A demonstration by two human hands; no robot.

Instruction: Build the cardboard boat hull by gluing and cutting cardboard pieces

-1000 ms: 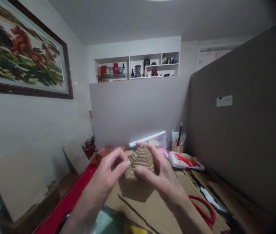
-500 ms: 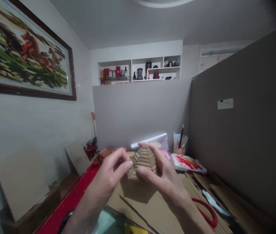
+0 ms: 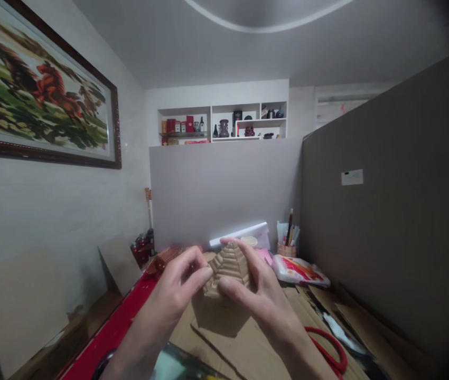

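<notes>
A small stepped pyramid of layered cardboard (image 3: 227, 267) is held up in front of me, above flat cardboard sheets (image 3: 244, 338) on the table. My left hand (image 3: 177, 287) pinches its left edge with fingers and thumb. My right hand (image 3: 262, 298) wraps the right side, one finger lying over the top and the thumb under the base. Both hands grip it at once.
Red-handled scissors (image 3: 329, 351) lie by my right wrist. A pen cup (image 3: 287, 244), a white-and-red packet (image 3: 298, 270) and a white paper roll (image 3: 240, 233) stand at the back. A tall cardboard wall (image 3: 386, 211) closes the right; cardboard panels (image 3: 18, 306) lean left.
The view has tilted slightly up, so the hands and pyramid sit a little lower in the frame. The grip on the pyramid is unchanged.
</notes>
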